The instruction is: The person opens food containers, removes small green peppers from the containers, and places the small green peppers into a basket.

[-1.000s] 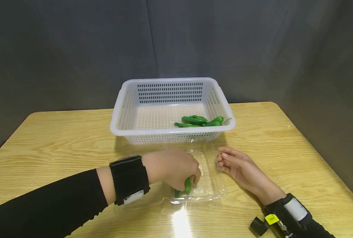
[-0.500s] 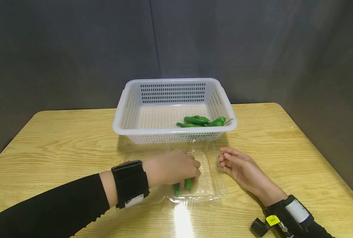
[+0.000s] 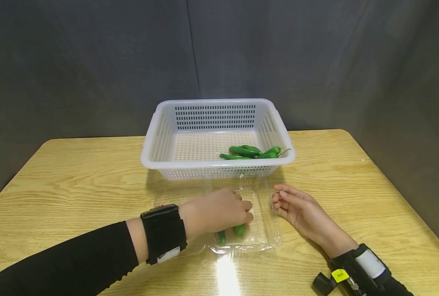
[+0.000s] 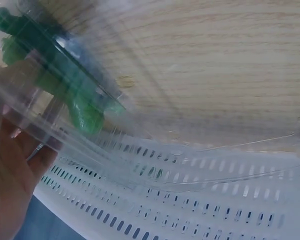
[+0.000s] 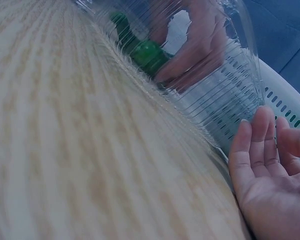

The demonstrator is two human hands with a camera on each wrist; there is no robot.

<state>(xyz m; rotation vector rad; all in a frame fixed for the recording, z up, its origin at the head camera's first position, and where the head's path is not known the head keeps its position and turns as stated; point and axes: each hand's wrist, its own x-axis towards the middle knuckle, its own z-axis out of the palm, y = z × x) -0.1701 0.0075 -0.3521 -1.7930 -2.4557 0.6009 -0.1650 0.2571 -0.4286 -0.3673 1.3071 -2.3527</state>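
My left hand (image 3: 221, 210) reaches down into a clear plastic clamshell box (image 3: 269, 230), its fingers bent round a green chili pepper (image 3: 239, 230). To the left of that, a second green pepper (image 3: 221, 237) shows partly from under the hand. In the right wrist view, the peppers (image 5: 147, 56) and the left hand (image 5: 202, 45) appear through the box's ribbed wall. My right hand (image 3: 308, 213) is at the box's right side, fingers loosely bent; its fingertips (image 5: 261, 114) touch the rim, and the palm faces up and inward.
A white slotted basket (image 3: 217, 165) stands right behind the box. Several green peppers (image 3: 243, 151) lie in its front right corner. The box's clear lid is folded out to the left, partly under the left forearm. A dark curtain (image 3: 219, 49) hangs behind the wooden table (image 3: 93, 172).
My left hand has shifted slightly to the right inside the box, and the pepper at its fingers has moved with it. The right hand has stayed at the rim.
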